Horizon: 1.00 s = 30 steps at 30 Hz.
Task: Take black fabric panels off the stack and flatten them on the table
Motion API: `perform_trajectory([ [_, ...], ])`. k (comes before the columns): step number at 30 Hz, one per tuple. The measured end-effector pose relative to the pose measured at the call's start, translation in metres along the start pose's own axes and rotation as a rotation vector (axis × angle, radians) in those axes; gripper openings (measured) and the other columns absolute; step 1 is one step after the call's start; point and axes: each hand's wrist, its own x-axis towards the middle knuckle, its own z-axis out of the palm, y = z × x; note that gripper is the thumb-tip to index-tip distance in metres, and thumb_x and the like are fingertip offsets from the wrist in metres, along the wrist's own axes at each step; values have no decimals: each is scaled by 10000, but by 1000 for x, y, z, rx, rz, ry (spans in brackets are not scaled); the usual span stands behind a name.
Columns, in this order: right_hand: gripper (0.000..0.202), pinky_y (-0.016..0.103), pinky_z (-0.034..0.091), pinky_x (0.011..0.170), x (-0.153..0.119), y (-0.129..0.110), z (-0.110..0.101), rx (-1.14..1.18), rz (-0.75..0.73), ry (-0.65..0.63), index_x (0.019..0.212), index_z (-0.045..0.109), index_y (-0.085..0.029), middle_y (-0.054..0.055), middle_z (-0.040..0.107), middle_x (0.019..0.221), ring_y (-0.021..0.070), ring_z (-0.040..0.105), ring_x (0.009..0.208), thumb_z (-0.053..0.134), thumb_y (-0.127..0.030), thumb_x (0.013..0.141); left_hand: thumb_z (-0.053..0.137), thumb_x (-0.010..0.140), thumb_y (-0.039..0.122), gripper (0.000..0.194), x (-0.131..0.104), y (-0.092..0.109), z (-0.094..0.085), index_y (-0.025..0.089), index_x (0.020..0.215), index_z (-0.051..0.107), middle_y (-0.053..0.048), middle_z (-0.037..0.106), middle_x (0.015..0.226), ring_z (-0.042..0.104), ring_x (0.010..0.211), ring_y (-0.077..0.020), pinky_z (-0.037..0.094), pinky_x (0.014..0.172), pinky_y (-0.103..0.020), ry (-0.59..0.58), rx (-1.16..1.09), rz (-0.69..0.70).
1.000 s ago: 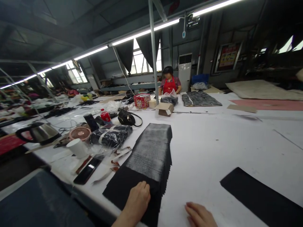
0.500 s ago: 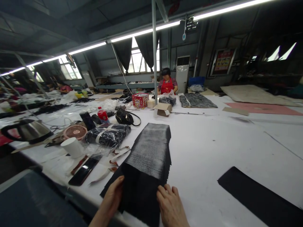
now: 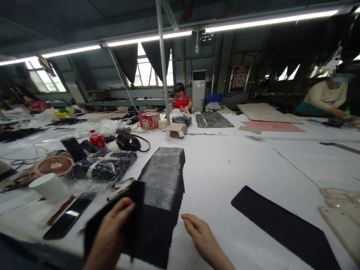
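My left hand (image 3: 116,221) grips a dark, flat piece (image 3: 94,228), which looks like black fabric and is lifted and tilted off the table. Motion blurs it slightly. Just behind and to its right lies a long fanned stack of black fabric pieces (image 3: 159,228), its far part showing greyish layered edges. My right hand (image 3: 201,238) is just right of that stack, fingers stretched out and holding nothing. Farther right, a separate black fabric panel (image 3: 284,225) rests flat on the white table (image 3: 213,180).
Left of the stack are a phone (image 3: 69,217), a white cup (image 3: 49,186), a pink fan (image 3: 53,165) and a plastic-wrapped black bundle (image 3: 104,167). A black handbag (image 3: 128,141) stands behind. Pale boards (image 3: 340,221) lie at right. Co-workers sit across the table and at far right.
My left hand has raised a dark piece from the stack and moved left. My right hand has let go of the stack's edge, fingers now extended. The view has turned right.
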Motion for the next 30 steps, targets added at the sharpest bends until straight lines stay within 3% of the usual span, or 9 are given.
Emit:
perform_trajectory([
  [2, 591, 391, 483, 818, -8, 2, -39, 374, 191, -70, 1128, 641, -164, 130, 665, 1092, 254, 630, 950, 403, -652, 894, 681, 768, 418, 249, -26, -33, 55, 189, 852, 637, 18, 577, 697, 541, 630, -145, 420, 555, -229, -424, 198, 118],
  [4, 690, 360, 488, 764, -18, 8, -79, 546, 310, -97, 1117, 636, -137, 123, 679, 989, 227, 644, 845, 401, -730, 851, 568, 845, 290, 114, -48, -69, 104, 195, 831, 630, -13, 606, 759, 562, 693, -163, 434, 625, -253, -759, 384, 336],
  [6, 698, 322, 479, 740, -30, 17, -113, 482, 353, -60, 1071, 651, -126, 97, 677, 892, 194, 634, 783, 448, -744, 819, 544, 825, 175, 106, -60, -98, 136, 203, 883, 629, -48, 641, 909, 584, 842, -202, 449, 754, -295, -949, 542, 593],
  [8, 623, 282, 463, 671, -38, 26, -135, 266, 369, -7, 978, 673, -128, 64, 661, 795, 163, 609, 709, 503, -703, 811, 516, 819, 112, 199, -56, -117, 150, 207, 961, 618, -72, 635, 1037, 564, 972, -239, 429, 863, -356, -948, 723, 770],
  [11, 435, 250, 420, 582, -39, 37, -144, -6, 369, 32, 859, 684, -131, 32, 642, 707, 142, 574, 637, 598, -554, 800, 506, 832, 90, 263, -34, -131, 146, 209, 1048, 598, -81, 608, 1102, 538, 1035, -262, 415, 909, -411, -862, 962, 843],
  [15, 266, 258, 428, 646, -18, 46, -129, -189, 364, 138, 922, 689, -136, 31, 675, 756, 171, 611, 726, 665, -309, 722, 515, 870, 125, 285, -10, -136, 136, 232, 1128, 569, -61, 581, 1150, 518, 1077, -249, 413, 950, -400, -929, 1082, 922],
  [23, 152, 353, 389, 798, 5, 54, -93, -645, 265, 484, 901, 650, -192, 76, 655, 902, 257, 583, 934, 538, -215, 800, 550, 887, 166, 218, 16, -127, 153, 240, 1092, 560, -35, 559, 1165, 516, 1055, -222, 442, 920, -368, -1032, 1166, 1052],
  [27, 267, 350, 403, 831, 2, 62, -82, -704, 205, 576, 1080, 617, -171, 86, 654, 957, 245, 592, 943, 497, -189, 843, 515, 904, 153, 177, 19, -131, 160, 216, 1064, 558, -34, 587, 1076, 528, 985, -215, 454, 876, -368, -974, 1208, 1060],
  [30, 256, 359, 400, 861, -1, 69, -79, -725, 154, 598, 1078, 630, -169, 85, 653, 950, 245, 588, 954, 482, -186, 870, 444, 931, 130, 205, 16, -139, 162, 210, 1082, 557, -41, 588, 1070, 525, 969, -217, 456, 865, -382, -896, 1226, 1071],
])
